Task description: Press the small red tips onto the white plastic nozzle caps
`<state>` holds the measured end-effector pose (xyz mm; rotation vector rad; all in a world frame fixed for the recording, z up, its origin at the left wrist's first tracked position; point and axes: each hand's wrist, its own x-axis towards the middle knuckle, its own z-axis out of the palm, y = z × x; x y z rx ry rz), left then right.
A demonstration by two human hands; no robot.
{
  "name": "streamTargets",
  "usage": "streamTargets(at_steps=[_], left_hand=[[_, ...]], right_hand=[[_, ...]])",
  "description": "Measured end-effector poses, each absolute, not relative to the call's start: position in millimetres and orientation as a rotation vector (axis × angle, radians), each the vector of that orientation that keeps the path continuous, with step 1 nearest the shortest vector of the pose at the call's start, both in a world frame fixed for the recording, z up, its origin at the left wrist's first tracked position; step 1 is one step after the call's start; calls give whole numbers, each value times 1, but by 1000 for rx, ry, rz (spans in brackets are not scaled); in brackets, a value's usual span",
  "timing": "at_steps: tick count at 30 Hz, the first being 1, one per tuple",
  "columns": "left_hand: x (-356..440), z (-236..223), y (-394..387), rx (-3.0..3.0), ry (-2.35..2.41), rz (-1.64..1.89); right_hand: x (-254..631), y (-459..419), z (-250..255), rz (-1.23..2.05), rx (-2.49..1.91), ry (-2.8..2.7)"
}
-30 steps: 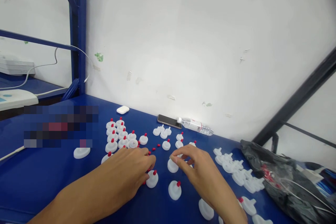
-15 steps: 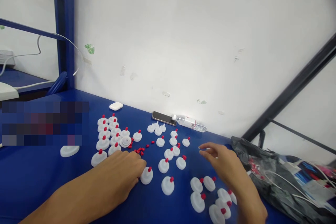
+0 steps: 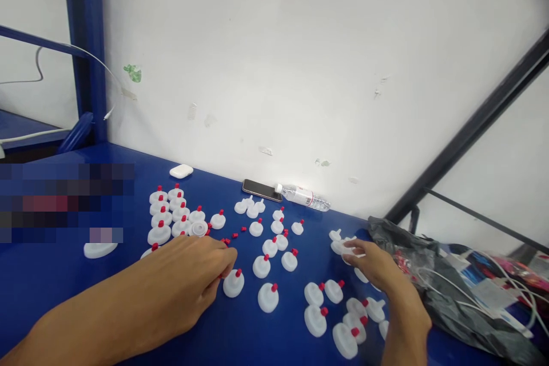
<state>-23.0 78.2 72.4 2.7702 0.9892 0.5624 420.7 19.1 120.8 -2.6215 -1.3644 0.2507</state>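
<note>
Many small white plastic caps lie on the blue table [image 3: 51,280], most with a red plug on the spout. My left hand [image 3: 189,274] rests palm down, its fingertips curled together at a scatter of loose red plugs [image 3: 229,240], beside a capped white piece [image 3: 234,284]. My right hand [image 3: 377,266] reaches to the right, its fingers pinching a plain white cap [image 3: 349,250] among a few uncapped ones [image 3: 335,235]. A cluster of red-plugged caps [image 3: 338,320] lies just under my right forearm.
A phone [image 3: 261,190] and a lying water bottle [image 3: 302,196] sit against the white wall. A white earbud case [image 3: 180,171] lies at the back left. A black plastic bag [image 3: 433,291] with cables fills the right side. Blue frame post [image 3: 83,46] stands at left.
My right hand moved right from the middle caps to the plain white caps by the bag and closed on one. My left hand stayed by the red plugs. The view shifted right.
</note>
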Motion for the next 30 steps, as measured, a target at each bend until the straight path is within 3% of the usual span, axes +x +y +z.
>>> streamTargets(at_steps=[8,15,22,27,30], left_hand=[[-18,92,78,2833,897,553],[-17,88,81,2873,821,693],[-8,99,82,2855,744,968],[1,114,68,2725,573,1235],[3,117,62,2653,505,1224]], right_hand=[[418,19,113,348,-2613,-1399],[401,11,124,218,-2383,-1448],[320,-12,163,445,-1831,-1781],[269,-20,170,758,-1513,-1976],[261,-18,170,840,-1427,-2005]])
